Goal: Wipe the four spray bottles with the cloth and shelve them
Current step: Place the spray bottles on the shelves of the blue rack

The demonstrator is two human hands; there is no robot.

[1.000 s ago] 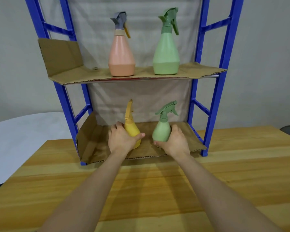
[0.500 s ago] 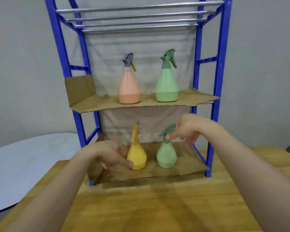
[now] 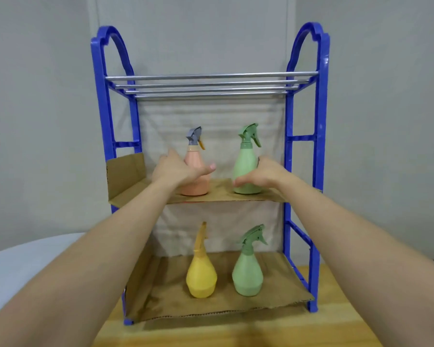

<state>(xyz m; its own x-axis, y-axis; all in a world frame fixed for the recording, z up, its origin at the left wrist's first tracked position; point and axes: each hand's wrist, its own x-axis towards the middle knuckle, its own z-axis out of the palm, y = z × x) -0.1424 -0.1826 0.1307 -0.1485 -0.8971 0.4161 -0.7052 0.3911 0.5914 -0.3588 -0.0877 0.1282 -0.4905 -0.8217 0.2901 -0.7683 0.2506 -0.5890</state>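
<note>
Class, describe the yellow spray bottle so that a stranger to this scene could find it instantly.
Start at the blue rack on the wooden table and go to its bottom shelf. The yellow bottle stands left of a green bottle, the only yellow one, with a narrow yellow top.

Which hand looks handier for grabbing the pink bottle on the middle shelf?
Left. The left hand is already open around the pink bottle; the right hand is by the tall green bottle.
</note>
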